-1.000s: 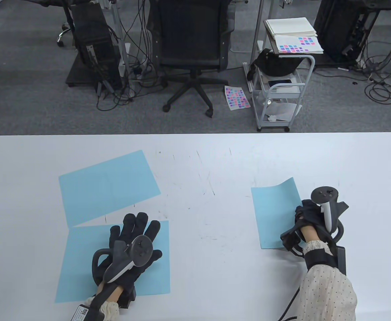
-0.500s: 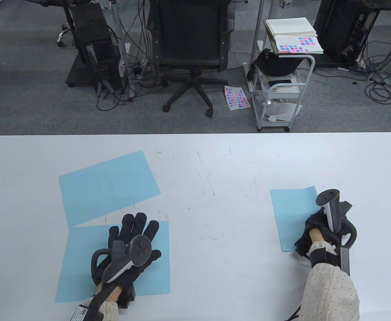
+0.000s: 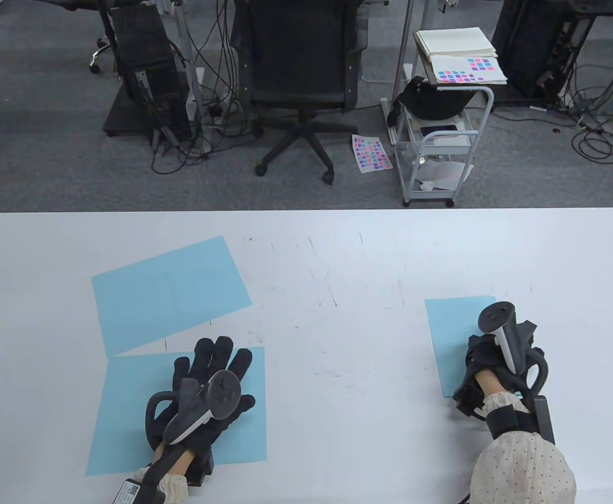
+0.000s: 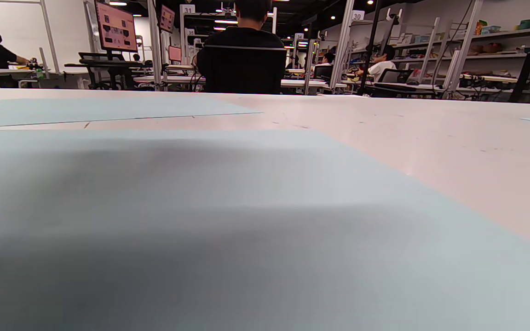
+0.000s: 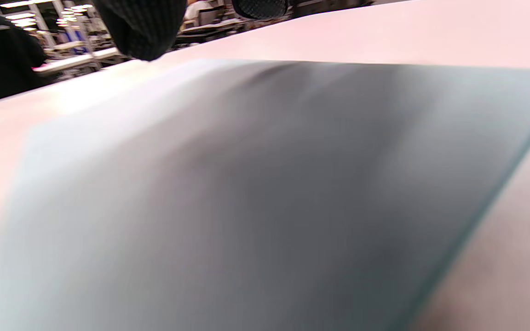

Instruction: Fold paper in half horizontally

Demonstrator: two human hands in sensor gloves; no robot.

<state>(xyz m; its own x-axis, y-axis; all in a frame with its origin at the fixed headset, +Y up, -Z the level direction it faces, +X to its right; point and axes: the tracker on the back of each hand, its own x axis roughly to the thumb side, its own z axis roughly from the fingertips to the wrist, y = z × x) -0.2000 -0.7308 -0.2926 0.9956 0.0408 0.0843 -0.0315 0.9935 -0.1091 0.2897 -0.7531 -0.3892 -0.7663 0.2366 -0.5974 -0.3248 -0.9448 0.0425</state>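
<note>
A small folded light-blue paper lies flat on the white table at the right. My right hand rests on its right part, the fingers mostly hidden under the tracker. In the right wrist view the paper lies flat below, with gloved fingertips hanging above it. My left hand lies flat with spread fingers on an unfolded blue sheet at the front left. That sheet fills the left wrist view.
A second unfolded blue sheet lies angled behind the left hand, also visible in the left wrist view. Beyond the table's far edge stand an office chair and a white cart.
The right hand carried the folded paper rightward, its raised corner came down flat, and the hand slid left onto the paper. The left hand stayed put.
</note>
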